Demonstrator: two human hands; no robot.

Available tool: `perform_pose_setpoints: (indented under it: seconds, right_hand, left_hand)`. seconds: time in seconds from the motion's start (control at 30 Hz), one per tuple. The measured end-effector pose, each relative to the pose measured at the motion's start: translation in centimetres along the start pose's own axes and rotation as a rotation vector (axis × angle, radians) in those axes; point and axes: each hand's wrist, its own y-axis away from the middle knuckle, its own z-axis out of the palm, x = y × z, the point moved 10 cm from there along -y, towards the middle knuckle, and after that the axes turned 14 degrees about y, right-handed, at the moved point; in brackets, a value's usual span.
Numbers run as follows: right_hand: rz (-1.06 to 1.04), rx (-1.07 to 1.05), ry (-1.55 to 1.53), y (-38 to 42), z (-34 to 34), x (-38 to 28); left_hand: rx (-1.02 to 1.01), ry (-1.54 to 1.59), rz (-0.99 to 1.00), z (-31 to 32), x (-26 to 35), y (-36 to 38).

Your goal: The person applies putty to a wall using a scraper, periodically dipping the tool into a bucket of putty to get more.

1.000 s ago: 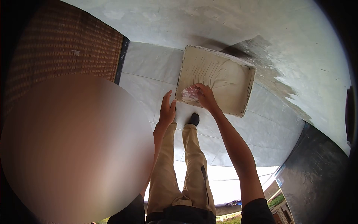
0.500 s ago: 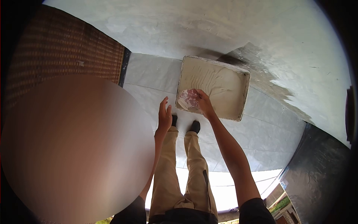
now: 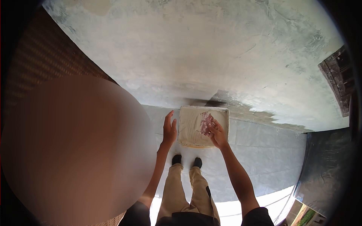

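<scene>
My right hand (image 3: pixel 217 134) grips a flat, pinkish spreader (image 3: pixel 206 123) smeared with pale paste. It is raised over a rectangular tray (image 3: pixel 198 145) with a caked rim. Cream-coloured paste (image 3: pixel 189 126) covers the tray's bottom, with ridged lines on its left side. Just left of the tray, my left hand (image 3: pixel 170 130) hangs with fingers stretched out and nothing in it. The tray stands on the grey floor by the foot of the wall.
A pale, patchily coated wall (image 3: pixel 188 56) rises beyond the tray, with a darker damp-looking patch (image 3: pixel 241 105) low down. Grey flooring (image 3: pixel 260 150) runs below it. A woven panel (image 3: pixel 49 49) is at the left, partly behind a large blurred disc. A dark panel (image 3: pixel 330 162) stands at the right.
The view has tipped up, showing more wall, and the tray appears lower and smaller. My right hand has lifted the spreader from the tray's near left corner and turned it upward.
</scene>
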Motion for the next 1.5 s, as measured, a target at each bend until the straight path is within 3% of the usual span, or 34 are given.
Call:
perform_pose_setpoints:
  seconds: [0.1, 0.5, 0.57, 0.9, 1.0, 1.03, 1.1, 1.13, 1.17, 1.23, 1.27, 1.5]
  right_hand:
    - [-0.112, -0.081, -0.016, 1.4, 1.6, -6.1]
    - [-0.455, 0.049, -0.116, 10.3, 4.8, -29.7]
    - [-0.533, 0.158, -0.097, 12.4, 4.4, -34.4]
    - [-0.928, 0.289, -0.093, 19.6, 2.6, -56.5]
    - [-1.257, 0.405, 0.125, 22.9, 4.4, -63.7]
    - [-1.268, 0.399, 0.126, 22.1, 4.3, -65.3]
    - [-1.499, 0.606, 0.434, 23.4, 5.7, -68.3]
    - [-1.51, 0.748, 0.617, 23.7, 5.9, -68.6]
    - [-1.523, 0.736, 0.615, 23.4, 5.7, -69.1]
    - [-1.858, 1.004, 1.065, 25.3, 8.5, -68.9]
    - [-1.943, 1.034, 1.187, 24.9, 9.0, -68.6]
    - [-1.911, 1.235, 1.623, 21.5, 9.2, -67.2]
  left_hand:
    - [-0.026, 0.025, 0.149, 0.9, 7.8, -3.9]
    - [-0.137, -0.013, 0.815, 5.2, 38.7, -9.8]
    - [-0.165, 0.006, 0.88, 6.6, 43.0, -10.4]
    - [-0.185, -0.052, 1.158, 15.1, 62.7, -11.7]
    - [-0.135, -0.086, 1.283, 17.8, 67.9, -12.3]
    - [-0.104, -0.114, 1.339, 18.6, 69.6, -12.2]
    - [-0.085, -0.123, 1.367, 20.1, 71.9, -12.8]
    - [-0.059, -0.146, 1.4, 20.7, 72.9, -12.8]
    - [-0.031, -0.17, 1.435, 21.2, 73.7, -12.8]
    - [0.006, -0.202, 1.465, 21.9, 74.6, -13.1]
    - [0.028, -0.232, 1.487, 22.2, 74.9, -13.1]
    - [0.111, -0.375, 1.481, 23.2, 74.1, -14.1]
